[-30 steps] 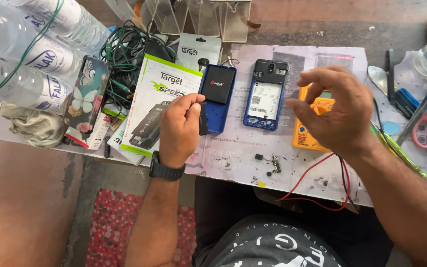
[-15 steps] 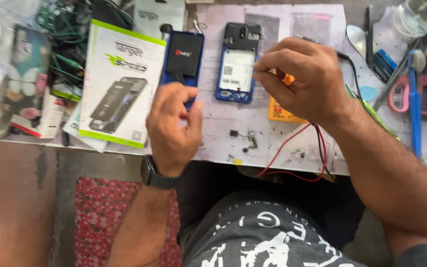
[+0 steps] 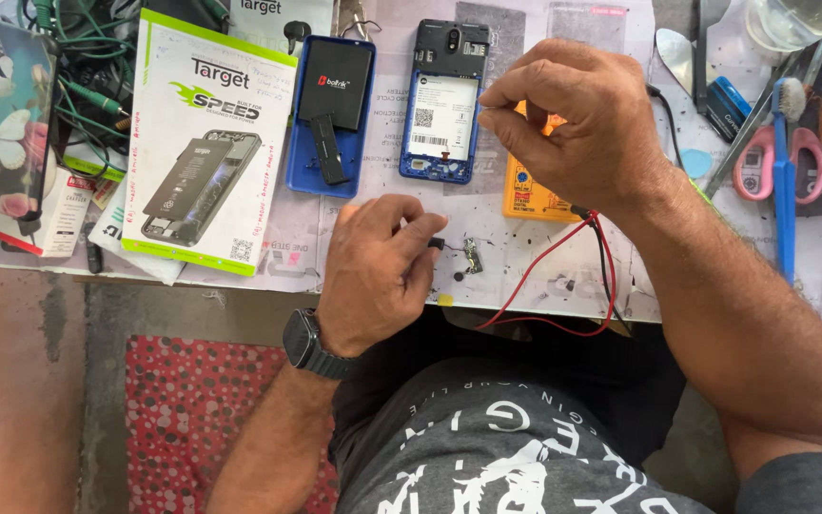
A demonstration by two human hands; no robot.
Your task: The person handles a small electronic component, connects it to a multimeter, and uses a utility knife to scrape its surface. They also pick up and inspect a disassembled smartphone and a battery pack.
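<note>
Glossy cardboard box [image 3: 206, 143]; blue plastic phone shell [image 3: 444, 100]; paper-covered worktop [image 3: 354, 262].

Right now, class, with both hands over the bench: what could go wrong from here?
1. The left hand pinches a tiny part near the table edge; it could drop to the floor.
2. The red and black leads loop under the right hand; they could snag and sweep the small loose parts away.

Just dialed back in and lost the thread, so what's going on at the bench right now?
A person sits at a cluttered worktable. The left hand rests near the table's front edge, fingertips at a small dark part beside a tiny metal component. The right hand hovers, fingers pinched, over a yellow multimeter with red and black leads. An opened blue phone lies just behind, its back cover with a black battery alongside.
</note>
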